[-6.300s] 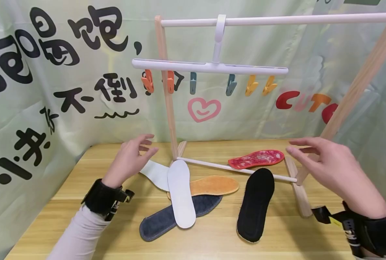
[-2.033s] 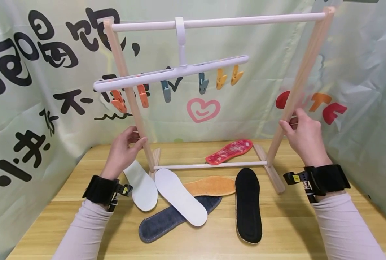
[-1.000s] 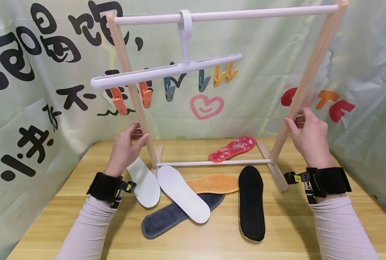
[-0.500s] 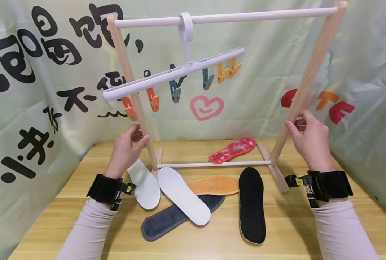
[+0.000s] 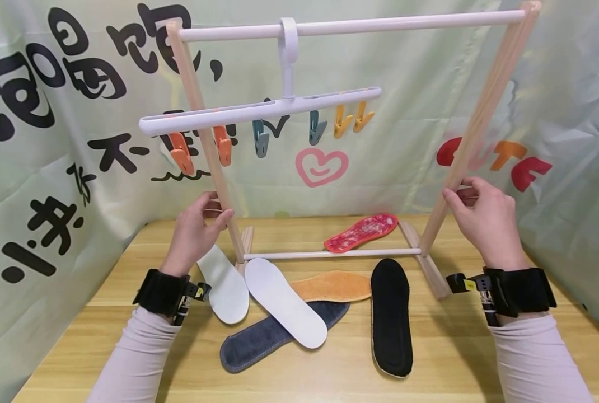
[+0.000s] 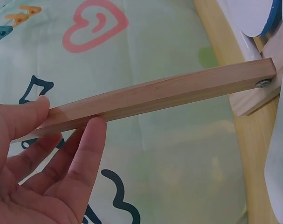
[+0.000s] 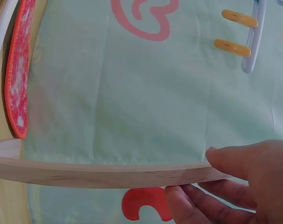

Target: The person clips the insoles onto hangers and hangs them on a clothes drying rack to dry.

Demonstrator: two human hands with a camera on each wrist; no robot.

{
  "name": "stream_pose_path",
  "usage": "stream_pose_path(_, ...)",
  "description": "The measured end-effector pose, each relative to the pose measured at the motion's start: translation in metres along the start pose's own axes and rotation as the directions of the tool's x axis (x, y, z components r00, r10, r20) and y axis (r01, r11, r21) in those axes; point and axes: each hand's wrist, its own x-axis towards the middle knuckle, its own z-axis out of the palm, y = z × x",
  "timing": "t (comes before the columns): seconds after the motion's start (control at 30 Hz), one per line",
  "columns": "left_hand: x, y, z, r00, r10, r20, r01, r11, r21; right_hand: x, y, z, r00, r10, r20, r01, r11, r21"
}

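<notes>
A wooden drying rack (image 5: 350, 22) with white rods stands on the table. My left hand (image 5: 196, 232) pinches its left post (image 6: 155, 91) between thumb and fingers. Around the right post (image 7: 108, 176), my right hand (image 5: 486, 221) has its thumb on one side and fingertips on the other. From the top rod hangs a white hanger (image 5: 259, 109), slanting, with orange clothespins (image 5: 224, 146), blue-grey clothespins (image 5: 261, 140) and yellow clothespins (image 5: 342, 122). None of the clothespins holds anything.
Insoles lie around the rack's base: a pale one (image 5: 226, 291), a white one (image 5: 286, 305) across a dark grey one (image 5: 251, 347), an orange one (image 5: 332, 286), a black one (image 5: 391, 319) and a red one (image 5: 362, 232). A printed curtain (image 5: 380, 168) closes off the back.
Since the oldest frame, both hands have come to the posts and the rack has shifted left and turned to face forward. The hanger swings on its rod. Lately the right hand shifted slightly right.
</notes>
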Motion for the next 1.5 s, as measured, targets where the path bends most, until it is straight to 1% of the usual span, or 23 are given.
stream_pose_path(0.07, 0.000, 0.000, -0.001, 1.000, -0.006, -0.004, 0.006, 1.000, -0.015, -0.001, -0.001, -0.003, 1.000, 0.011, 0.006, -0.011, 1.000, 0.004)
stream_pose_path(0.2, -0.001, 0.003, -0.002, 1.000, -0.013, -0.019, 0.013, 1.000, -0.010, -0.006, -0.004, -0.010, 0.999, 0.030, 0.015, -0.030, 1.000, 0.001)
stream_pose_path(0.33, -0.002, 0.005, -0.004, 0.999, -0.006, -0.050, 0.009, 0.999, 0.050, -0.012, -0.006, -0.015, 0.999, 0.027, 0.021, -0.027, 1.000, -0.009)
stream_pose_path(0.47, -0.004, 0.007, -0.004, 0.998, -0.006, -0.070, 0.012, 0.996, 0.091, -0.016, -0.004, -0.016, 0.999, 0.004, 0.034, -0.004, 1.000, -0.025)
stream_pose_path(0.73, -0.008, 0.012, -0.003, 0.996, -0.013, -0.085, 0.021, 0.995, 0.094, -0.017, 0.000, -0.014, 0.997, -0.042, 0.072, 0.044, 0.999, -0.014)
stream_pose_path(0.93, -0.009, 0.018, -0.003, 0.998, -0.032, -0.061, 0.041, 0.988, 0.147, -0.016, -0.003, -0.013, 0.993, -0.050, 0.103, 0.052, 0.999, -0.013)
stream_pose_path(1.07, -0.011, 0.023, -0.003, 0.998, -0.042, -0.040, 0.048, 0.986, 0.163, -0.017, -0.005, -0.010, 0.992, -0.048, 0.114, 0.052, 0.998, -0.026)
stream_pose_path(1.33, -0.014, 0.029, -0.002, 0.999, -0.032, -0.003, 0.032, 0.980, 0.198, -0.017, -0.009, -0.005, 0.991, -0.043, 0.129, 0.050, 0.998, -0.049)
stream_pose_path(1.5, -0.015, 0.032, -0.002, 0.998, -0.051, 0.043, 0.041, 0.976, 0.213, -0.017, -0.012, -0.003, 0.987, -0.037, 0.154, 0.044, 0.998, -0.045)
